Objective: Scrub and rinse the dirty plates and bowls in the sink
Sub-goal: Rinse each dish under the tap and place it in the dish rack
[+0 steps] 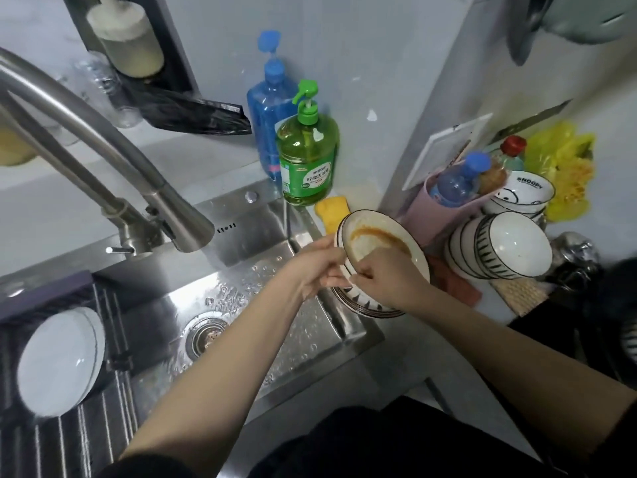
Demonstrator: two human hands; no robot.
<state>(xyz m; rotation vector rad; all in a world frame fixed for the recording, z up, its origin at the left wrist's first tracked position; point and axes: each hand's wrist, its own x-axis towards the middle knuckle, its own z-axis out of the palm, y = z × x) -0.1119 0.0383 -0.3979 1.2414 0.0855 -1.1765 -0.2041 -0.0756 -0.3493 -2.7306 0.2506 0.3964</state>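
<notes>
The dirty plate [382, 243], white with an orange sauce smear, is held tilted at centre right of the frame, above the right rim of the sink [344, 326]. A second patterned dish [365, 307] lies directly beneath it on that rim. Open basin room extends to the left and below the plate, around the drain [205, 336]; the faucet [186, 232] spout hangs at centre left, well apart from the plate.

Both forearms enter from the bottom of the frame and converge at the plate. The left hand [310, 270] pinches the plate's left rim with curled fingers. The right hand [382, 274] grips the lower rim, its fingers curled over the edge onto the inner face.

Count: two pump bottles, one green [306, 160] and one blue [270, 119], stand at the upper centre behind the sink; one yellow sponge [332, 208] lies just behind the plate; a stack of striped bowls [496, 250] sits at the right; two clean white plates [62, 360] rest on the rack at lower left.
</notes>
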